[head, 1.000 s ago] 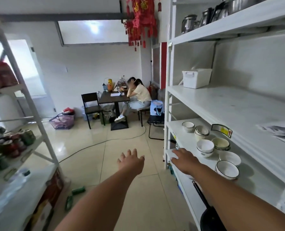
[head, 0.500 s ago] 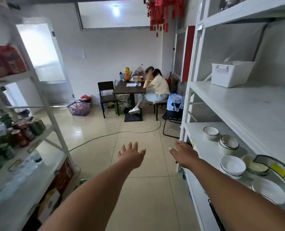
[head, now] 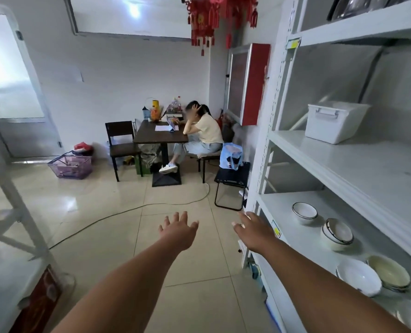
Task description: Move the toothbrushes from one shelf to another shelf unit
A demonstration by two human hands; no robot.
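No toothbrush shows in this view. My left hand (head: 178, 230) is stretched forward over the tiled floor, fingers spread, holding nothing. My right hand (head: 253, 230) reaches forward too, palm down and fingers apart, just in front of the corner post of the white shelf unit (head: 324, 162) on my right. That unit's middle shelf is mostly bare, with a white plastic bin (head: 333, 121) at its far end. A second white shelf unit (head: 19, 212) stands at my left edge, only partly visible and blurred.
Several white bowls (head: 337, 234) sit on the right unit's lower shelf. Ahead, a person sits at a dark table (head: 160, 135) with chairs. A purple basket (head: 71, 165), a black stool with a blue bag (head: 232, 174) and a cable (head: 127, 210) are on the floor.
The view has turned left and lifted, so the right shelf's bowls slid toward the right edge. Both hands stay outstretched and spread; the right hand has come off the shelf edge.
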